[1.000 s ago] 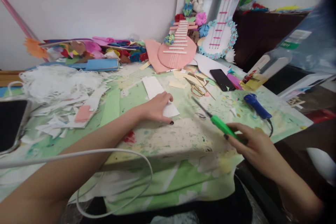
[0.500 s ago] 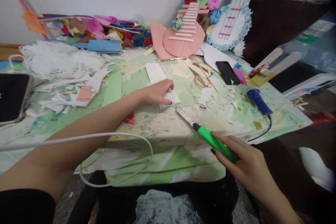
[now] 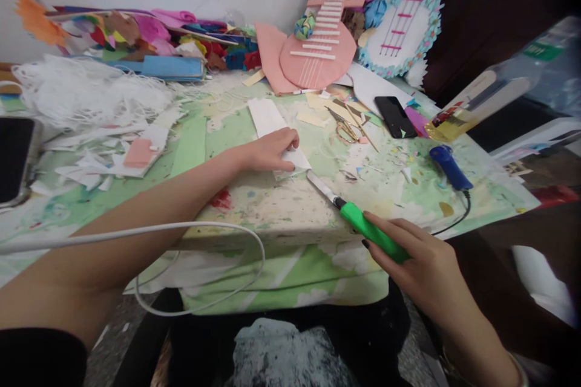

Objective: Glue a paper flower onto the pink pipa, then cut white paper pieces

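On the table, a folded-looking white paper strip [image 3: 265,116] lies at a slant. My left hand [image 3: 271,150] presses its near end down, fingers curled and thumb stretched along the paper. In my right hand [image 3: 424,260] is a green-handled knife [image 3: 373,231], gripped with the thumb below and the fingers over the handle. Its pale blade points up and left, and the tip rests very near the strip's near right corner; whether they touch I cannot tell.
Gold-handled scissors [image 3: 345,130], a black phone [image 3: 394,116] and a blue corded tool [image 3: 450,168] lie to the right. A pink paper lute [image 3: 318,60] leans behind. Shredded white paper [image 3: 91,97] is heaped left. A white cable [image 3: 200,225] loops across my left forearm.
The knife's tip has come slightly closer to the paper strip's corner. My left hand stays on the strip. The whole view has shifted a little.
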`<state>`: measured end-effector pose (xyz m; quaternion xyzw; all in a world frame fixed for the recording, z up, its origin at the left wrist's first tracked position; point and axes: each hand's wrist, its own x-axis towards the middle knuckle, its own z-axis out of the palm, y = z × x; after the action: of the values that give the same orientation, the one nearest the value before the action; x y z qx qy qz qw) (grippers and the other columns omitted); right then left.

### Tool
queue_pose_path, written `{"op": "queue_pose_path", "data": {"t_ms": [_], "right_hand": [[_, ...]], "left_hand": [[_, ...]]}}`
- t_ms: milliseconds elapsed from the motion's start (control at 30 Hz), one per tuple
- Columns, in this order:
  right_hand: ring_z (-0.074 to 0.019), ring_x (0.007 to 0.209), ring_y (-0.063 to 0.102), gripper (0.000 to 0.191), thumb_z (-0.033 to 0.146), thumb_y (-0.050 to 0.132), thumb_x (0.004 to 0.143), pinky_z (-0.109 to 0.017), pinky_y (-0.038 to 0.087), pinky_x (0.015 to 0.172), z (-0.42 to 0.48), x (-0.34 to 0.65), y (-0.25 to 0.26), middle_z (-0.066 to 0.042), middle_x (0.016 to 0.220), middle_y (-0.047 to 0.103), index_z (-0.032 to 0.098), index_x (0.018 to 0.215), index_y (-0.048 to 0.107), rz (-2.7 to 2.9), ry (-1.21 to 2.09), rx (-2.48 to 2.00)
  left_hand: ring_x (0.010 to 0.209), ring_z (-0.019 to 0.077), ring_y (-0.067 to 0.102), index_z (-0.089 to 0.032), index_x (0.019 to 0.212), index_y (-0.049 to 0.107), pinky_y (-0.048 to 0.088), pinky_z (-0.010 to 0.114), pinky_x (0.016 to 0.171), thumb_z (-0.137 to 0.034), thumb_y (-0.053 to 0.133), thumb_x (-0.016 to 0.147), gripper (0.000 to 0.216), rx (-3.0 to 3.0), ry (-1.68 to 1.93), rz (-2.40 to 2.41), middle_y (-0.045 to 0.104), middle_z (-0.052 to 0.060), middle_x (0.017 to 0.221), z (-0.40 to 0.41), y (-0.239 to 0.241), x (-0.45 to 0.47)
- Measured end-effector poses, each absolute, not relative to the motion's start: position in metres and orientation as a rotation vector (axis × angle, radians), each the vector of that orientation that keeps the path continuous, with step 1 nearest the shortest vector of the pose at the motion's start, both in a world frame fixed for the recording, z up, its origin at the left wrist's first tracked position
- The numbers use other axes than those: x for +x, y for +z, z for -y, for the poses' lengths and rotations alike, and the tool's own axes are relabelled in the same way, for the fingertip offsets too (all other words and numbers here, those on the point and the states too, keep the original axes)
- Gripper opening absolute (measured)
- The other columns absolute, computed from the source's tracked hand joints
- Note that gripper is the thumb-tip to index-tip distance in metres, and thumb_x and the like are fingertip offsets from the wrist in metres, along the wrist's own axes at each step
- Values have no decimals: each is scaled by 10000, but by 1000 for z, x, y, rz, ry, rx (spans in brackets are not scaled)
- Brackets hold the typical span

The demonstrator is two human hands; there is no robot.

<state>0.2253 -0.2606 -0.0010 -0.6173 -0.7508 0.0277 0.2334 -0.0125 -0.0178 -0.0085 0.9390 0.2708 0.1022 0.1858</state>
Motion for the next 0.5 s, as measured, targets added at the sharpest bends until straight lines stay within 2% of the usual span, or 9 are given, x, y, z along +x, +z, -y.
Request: {"op": "queue_pose_path", "data": {"t_ms": [167, 500], "right_hand": [[-170, 795, 661, 354, 274, 535, 874, -268, 531, 691, 257, 227, -3, -67, 943, 668, 232, 1219, 600, 2082, 48, -1685], [-160, 713, 640, 369, 264, 509, 887, -272, 498, 626, 250, 219, -4, -67, 907, 647, 203, 1245, 576, 2131, 10, -1714]], "left_hand": [[853, 224, 465, -159, 931, 426, 377, 322, 750, -346, 561, 661, 355, 2667, 284, -782, 488, 82, 953, 20, -7, -12], [840, 214, 472, -168, 908, 443, 370, 313, 743, -468, 561, 724, 371, 2597, 297, -780, 512, 79, 944, 22, -3, -13]]}}
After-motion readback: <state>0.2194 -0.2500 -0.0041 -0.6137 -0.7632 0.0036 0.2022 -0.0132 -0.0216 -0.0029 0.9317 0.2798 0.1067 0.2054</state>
